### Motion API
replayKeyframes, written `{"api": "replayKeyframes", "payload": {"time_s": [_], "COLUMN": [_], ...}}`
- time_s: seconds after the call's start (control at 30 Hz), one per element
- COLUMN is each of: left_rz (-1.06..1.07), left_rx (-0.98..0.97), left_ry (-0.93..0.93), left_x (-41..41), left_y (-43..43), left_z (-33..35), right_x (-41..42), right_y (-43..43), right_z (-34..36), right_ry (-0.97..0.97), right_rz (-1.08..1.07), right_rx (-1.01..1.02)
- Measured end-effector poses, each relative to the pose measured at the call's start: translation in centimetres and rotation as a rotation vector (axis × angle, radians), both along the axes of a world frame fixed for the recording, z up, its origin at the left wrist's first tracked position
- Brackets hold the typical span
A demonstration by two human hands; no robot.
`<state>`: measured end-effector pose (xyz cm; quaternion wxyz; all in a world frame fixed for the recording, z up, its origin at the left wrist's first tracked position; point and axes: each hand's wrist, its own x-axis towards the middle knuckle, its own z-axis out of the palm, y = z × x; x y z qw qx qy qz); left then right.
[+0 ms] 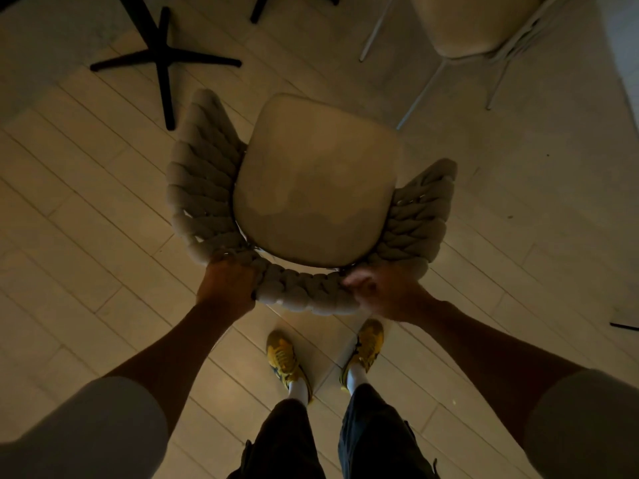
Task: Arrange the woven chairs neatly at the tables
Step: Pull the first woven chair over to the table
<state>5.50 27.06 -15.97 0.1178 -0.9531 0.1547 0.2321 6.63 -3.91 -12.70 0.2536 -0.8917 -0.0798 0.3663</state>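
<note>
One woven chair (318, 181) stands on the pale plank floor (86, 202) directly in front of you, its cushioned seat facing up and its front edge pointing away from you. You hold it by the braided backrest (304, 295), the part nearest your body. Your left hand (226, 281) is curled over the left end of that rim, fingers wrapped down around the weave. Your right hand (377, 288) grips the right end; it is a little blurred, but the fingers look closed round the braid. Your yellow shoes (283, 361) are planted just behind the backrest, close to its lower edge. Ahead and to the left, a black cross-shaped table foot (162, 60) lies on the floor, and its nearest arm reaches down to just beside the front tip of the chair's left armrest, so it stands in the way on that side. A second black table foot (294, 1) shows at the top edge, further off. Ahead and to the right stands another chair (473, 25) with a pale seat; its thin light legs splay toward your chair's front right corner, near it but apart. A thin dark strip (624, 326) lies at the right edge; you cannot tell what it is.
</note>
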Motion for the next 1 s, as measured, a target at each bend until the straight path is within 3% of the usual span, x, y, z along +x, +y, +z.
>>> {"api": "replayKeyframes", "payload": {"time_s": [0.1,0.17,0.2,0.27,0.37,0.47,0.57,0.63,0.7,0.77,0.83,0.87,0.93,1.0], "left_rz": [0.041,0.054,0.060,0.061,0.073,0.036,0.020,0.227,0.550,0.917,1.297,1.474,1.727,1.853], "left_rx": [0.007,-0.001,-0.001,-0.004,-0.023,-0.161,-0.224,-0.398,-0.751,-1.190,-1.568,-1.626,-1.468,-1.211], "left_ry": [0.011,0.012,0.014,0.005,-0.007,0.024,0.305,0.559,0.657,0.455,0.031,-0.193,-0.431,-0.311], "left_x": [0.0,-0.2,-0.3,-0.3,-0.6,-0.2,1.5,3.5,5.3,6.8,8.1,8.8,9.7,9.6], "left_y": [0.0,0.0,0.0,0.1,0.4,0.9,2.0,3.1,4.6,6.2,7.8,8.5,8.8,7.4], "left_z": [-0.5,-0.6,-0.7,-0.9,-1.3,-0.9,2.3,5.2,8.1,8.7,7.7,6.7,4.0,0.9], "right_x": [0.0,0.2,0.1,-0.6,-2.2,-2.6,-2.2,-1.7,-1.5,-1.5,-1.6,-1.5,-1.3,-1.2], "right_y": [-0.2,0.1,0.1,0.1,1.7,4.2,5.5,6.0,6.3,6.6,6.6,6.5,6.5,6.6], "right_z": [-0.9,-1.1,-1.6,-2.9,-4.5,-5.1,-5.9,-6.3,-6.5,-6.5,-6.2,-6.1,-5.9,-6.1], "right_ry": [-0.373,-0.554,-0.558,-0.368,-0.050,0.002,-0.047,-0.056,-0.065,-0.067,-0.053,-0.045,-0.038,-0.038], "right_rz": [-0.428,-0.782,-0.968,-1.396,-1.811,-1.813,-1.795,-1.844,-1.874,-1.881,-1.898,-1.905,-1.910,-1.904], "right_rx": [0.023,-0.129,-0.230,-0.306,-0.060,0.061,0.055,0.056,0.060,0.053,0.047,0.040,0.024,0.003]}}
